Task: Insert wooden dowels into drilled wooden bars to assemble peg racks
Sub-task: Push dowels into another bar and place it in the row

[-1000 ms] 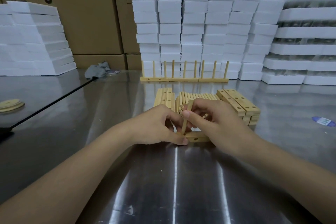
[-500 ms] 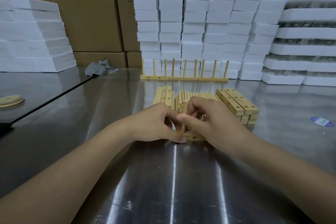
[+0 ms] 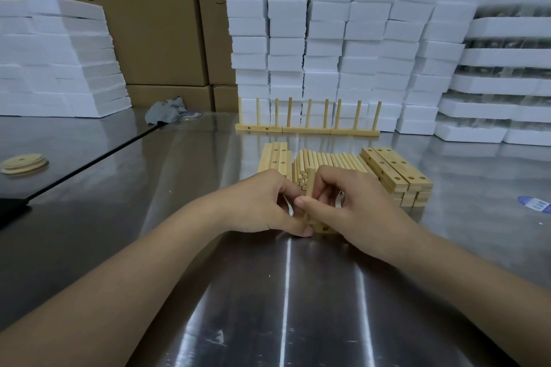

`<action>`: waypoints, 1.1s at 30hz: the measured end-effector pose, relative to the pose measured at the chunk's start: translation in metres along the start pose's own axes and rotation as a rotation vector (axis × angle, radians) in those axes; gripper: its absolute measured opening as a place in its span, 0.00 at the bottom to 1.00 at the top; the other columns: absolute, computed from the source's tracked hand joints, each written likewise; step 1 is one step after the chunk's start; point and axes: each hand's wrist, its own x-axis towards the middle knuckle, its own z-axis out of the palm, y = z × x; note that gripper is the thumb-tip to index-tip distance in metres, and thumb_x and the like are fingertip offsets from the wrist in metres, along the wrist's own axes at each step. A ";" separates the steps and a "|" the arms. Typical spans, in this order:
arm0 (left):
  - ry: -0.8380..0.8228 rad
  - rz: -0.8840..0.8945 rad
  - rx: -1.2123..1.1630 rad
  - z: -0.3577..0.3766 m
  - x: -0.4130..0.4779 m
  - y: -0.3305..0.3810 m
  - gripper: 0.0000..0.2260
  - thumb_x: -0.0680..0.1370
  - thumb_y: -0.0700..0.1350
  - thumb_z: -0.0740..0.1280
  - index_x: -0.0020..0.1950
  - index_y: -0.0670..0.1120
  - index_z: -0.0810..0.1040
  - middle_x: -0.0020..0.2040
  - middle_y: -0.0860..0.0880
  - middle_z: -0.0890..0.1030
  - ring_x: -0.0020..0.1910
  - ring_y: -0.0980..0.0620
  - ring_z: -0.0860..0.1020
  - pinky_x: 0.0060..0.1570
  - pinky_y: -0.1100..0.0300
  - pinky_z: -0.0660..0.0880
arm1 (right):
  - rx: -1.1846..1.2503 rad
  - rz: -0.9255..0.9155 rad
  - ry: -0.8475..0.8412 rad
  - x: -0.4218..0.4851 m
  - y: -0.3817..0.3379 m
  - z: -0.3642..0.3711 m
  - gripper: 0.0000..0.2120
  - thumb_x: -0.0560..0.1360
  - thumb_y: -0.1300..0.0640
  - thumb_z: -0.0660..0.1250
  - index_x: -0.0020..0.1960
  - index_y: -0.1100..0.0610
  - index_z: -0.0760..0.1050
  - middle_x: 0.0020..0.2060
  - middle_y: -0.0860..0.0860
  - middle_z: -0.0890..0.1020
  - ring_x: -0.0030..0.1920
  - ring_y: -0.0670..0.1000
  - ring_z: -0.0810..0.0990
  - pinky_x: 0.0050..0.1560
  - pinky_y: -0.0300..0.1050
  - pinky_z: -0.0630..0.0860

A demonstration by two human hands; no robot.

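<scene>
**Dowel held upright on a drilled bar at bench centre**

Nearest the camera, both forearms reach over the steel bench (image 3: 283, 307) and the hands meet at its middle; the left hand (image 3: 256, 202) has its fingers curled and its thumb pressed against the near end of a drilled bar (image 3: 323, 228), gripping it flat on the bench; the right hand (image 3: 357, 205) pinches a dowel (image 3: 310, 185) between thumb and fingers; the dowel stands upright with its lower end at the bar; how deep it sits cannot be told, as the fingers cover the joint.

Directly behind the hands lies a pile of loose dowels (image 3: 331, 159); a short stack of drilled bars (image 3: 275, 156) lies just left of it, and a larger stack of bars (image 3: 396, 171) just right, holes facing up.

Further back, a row of finished racks (image 3: 307, 128) stands end to end, pegs upright.

To the far left lie wooden discs (image 3: 24, 162); a grey cloth (image 3: 165, 110) lies near the back; a blue label (image 3: 535, 203) lies at the right edge.

Behind all, white foam blocks (image 3: 328, 39) are stacked high beside cardboard boxes (image 3: 149, 24).
</scene>
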 end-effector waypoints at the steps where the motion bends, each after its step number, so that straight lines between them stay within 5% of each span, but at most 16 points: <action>1: 0.001 0.000 0.001 0.000 0.000 0.000 0.10 0.74 0.49 0.81 0.37 0.61 0.84 0.32 0.58 0.77 0.33 0.58 0.73 0.34 0.67 0.68 | 0.003 -0.013 0.000 -0.001 0.000 -0.001 0.11 0.77 0.43 0.75 0.42 0.47 0.78 0.36 0.45 0.81 0.40 0.47 0.80 0.38 0.37 0.74; 7: 0.001 0.016 -0.003 0.001 -0.001 0.003 0.04 0.75 0.46 0.80 0.48 0.53 0.89 0.39 0.58 0.84 0.38 0.62 0.77 0.43 0.68 0.71 | 0.331 0.007 0.111 0.004 -0.003 0.001 0.09 0.80 0.47 0.73 0.60 0.42 0.84 0.49 0.42 0.86 0.52 0.45 0.84 0.50 0.35 0.78; 10: 0.017 -0.007 0.017 0.001 -0.002 0.006 0.05 0.75 0.47 0.80 0.50 0.51 0.89 0.41 0.55 0.85 0.39 0.61 0.77 0.45 0.64 0.72 | 0.374 -0.002 0.113 0.005 -0.006 0.003 0.07 0.81 0.53 0.72 0.57 0.45 0.86 0.47 0.43 0.88 0.52 0.45 0.86 0.53 0.40 0.82; 15: 0.020 -0.030 0.025 0.001 -0.002 0.010 0.06 0.74 0.49 0.82 0.46 0.51 0.88 0.42 0.49 0.85 0.39 0.59 0.78 0.45 0.59 0.74 | 0.343 0.012 0.128 0.009 -0.008 -0.001 0.02 0.77 0.53 0.77 0.47 0.49 0.85 0.40 0.46 0.87 0.43 0.44 0.85 0.44 0.35 0.78; 21: 0.004 -0.025 0.000 0.002 -0.004 0.010 0.08 0.73 0.52 0.82 0.44 0.52 0.86 0.42 0.47 0.85 0.40 0.57 0.79 0.45 0.57 0.76 | 0.313 0.016 0.145 0.007 -0.010 -0.001 0.13 0.75 0.46 0.78 0.39 0.51 0.77 0.35 0.50 0.83 0.38 0.49 0.81 0.38 0.45 0.78; 24: -0.021 -0.003 -0.070 -0.002 -0.005 0.011 0.13 0.74 0.55 0.75 0.51 0.47 0.88 0.44 0.44 0.85 0.44 0.46 0.81 0.50 0.46 0.76 | 0.352 0.034 0.171 0.003 -0.008 -0.016 0.21 0.79 0.35 0.66 0.43 0.51 0.81 0.39 0.51 0.85 0.43 0.51 0.84 0.44 0.50 0.78; 26: 0.049 0.006 -0.179 -0.008 -0.005 0.010 0.12 0.72 0.51 0.69 0.48 0.48 0.88 0.43 0.46 0.85 0.43 0.49 0.80 0.47 0.52 0.75 | 0.380 0.089 0.306 0.007 -0.002 -0.032 0.24 0.82 0.34 0.57 0.45 0.50 0.82 0.41 0.50 0.86 0.44 0.48 0.84 0.45 0.49 0.77; 29: 0.312 0.080 -0.228 -0.009 -0.002 0.003 0.08 0.71 0.43 0.66 0.41 0.51 0.85 0.39 0.54 0.84 0.40 0.57 0.79 0.43 0.62 0.74 | 0.234 0.122 0.526 0.013 0.017 -0.056 0.17 0.85 0.42 0.60 0.45 0.49 0.81 0.40 0.47 0.85 0.43 0.43 0.82 0.44 0.42 0.75; 33: 0.756 0.073 0.268 0.000 0.011 -0.020 0.10 0.77 0.43 0.70 0.50 0.60 0.82 0.50 0.61 0.80 0.53 0.62 0.75 0.51 0.58 0.72 | -0.133 0.166 0.499 0.014 0.047 -0.063 0.05 0.82 0.50 0.66 0.49 0.47 0.80 0.44 0.41 0.82 0.49 0.42 0.78 0.48 0.43 0.70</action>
